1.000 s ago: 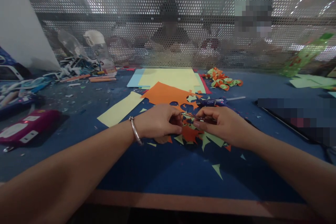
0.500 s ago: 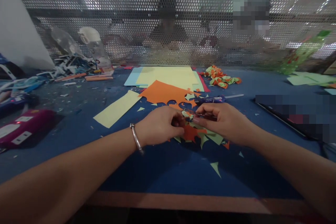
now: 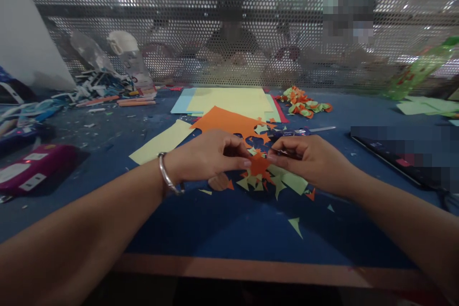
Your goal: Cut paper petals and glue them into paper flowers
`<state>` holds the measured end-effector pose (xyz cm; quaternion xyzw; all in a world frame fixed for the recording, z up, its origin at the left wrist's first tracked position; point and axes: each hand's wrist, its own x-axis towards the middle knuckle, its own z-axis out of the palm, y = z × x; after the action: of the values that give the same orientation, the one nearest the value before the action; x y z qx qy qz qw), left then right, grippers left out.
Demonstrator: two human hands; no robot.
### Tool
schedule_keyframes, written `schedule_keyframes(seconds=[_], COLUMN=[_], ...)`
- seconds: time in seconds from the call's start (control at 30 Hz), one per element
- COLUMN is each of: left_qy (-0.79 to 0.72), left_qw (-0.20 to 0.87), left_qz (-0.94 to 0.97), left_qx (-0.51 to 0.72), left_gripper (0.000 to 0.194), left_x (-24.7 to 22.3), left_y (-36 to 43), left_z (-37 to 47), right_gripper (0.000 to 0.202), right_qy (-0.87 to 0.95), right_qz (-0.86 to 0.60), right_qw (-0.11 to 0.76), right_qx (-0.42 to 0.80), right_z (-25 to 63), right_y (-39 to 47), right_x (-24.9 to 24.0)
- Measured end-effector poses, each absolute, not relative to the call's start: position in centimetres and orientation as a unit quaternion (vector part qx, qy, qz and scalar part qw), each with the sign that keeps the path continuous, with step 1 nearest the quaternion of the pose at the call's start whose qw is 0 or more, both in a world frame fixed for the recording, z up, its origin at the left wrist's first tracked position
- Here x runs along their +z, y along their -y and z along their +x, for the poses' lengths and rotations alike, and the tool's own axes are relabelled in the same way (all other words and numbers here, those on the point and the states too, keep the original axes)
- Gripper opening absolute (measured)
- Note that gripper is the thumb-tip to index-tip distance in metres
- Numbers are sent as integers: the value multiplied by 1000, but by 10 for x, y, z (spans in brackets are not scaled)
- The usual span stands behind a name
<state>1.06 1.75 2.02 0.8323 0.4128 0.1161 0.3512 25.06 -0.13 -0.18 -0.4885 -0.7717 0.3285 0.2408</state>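
Observation:
My left hand, with a silver bangle at the wrist, is closed in a pinch at the left edge of a small orange paper piece. On the other side, my right hand is closed around a slim, dark metal tool that looks like small scissors. Fingers hide most of it. Orange and pale green paper scraps lie below both hands. Just beyond them is an orange sheet with scalloped cut-outs along its near edge. A pale yellow strip lies to its left.
Stacked coloured sheets lie at the back beside a heap of orange and green cut pieces. A purple cutter lies behind my right hand. A magenta power strip, a white-lidded bottle and a dark tablet-like device stand around.
My left hand has shifted slightly left and its fingers have opened out from a tighter curl. The orange piece now shows between both hands, and the tool's tip is less visible.

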Motion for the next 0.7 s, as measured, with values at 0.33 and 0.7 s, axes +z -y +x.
schedule_keyframes(seconds=[0.33,0.7], left_qy=[-392,-392], left_qw=[177,499], left_qz=[899,755], left_qx=[-86,163], left_gripper=[25,23], left_x=[38,28], left_y=[-8,-24], left_z=[-11,-7], right_gripper=[31,32], right_qy=[777,766], right_qz=[-496,-487], right_qw=[229,261], right_qx=[313,328], right_z=[251,252], right_y=[0,0], right_x=[-2,-4])
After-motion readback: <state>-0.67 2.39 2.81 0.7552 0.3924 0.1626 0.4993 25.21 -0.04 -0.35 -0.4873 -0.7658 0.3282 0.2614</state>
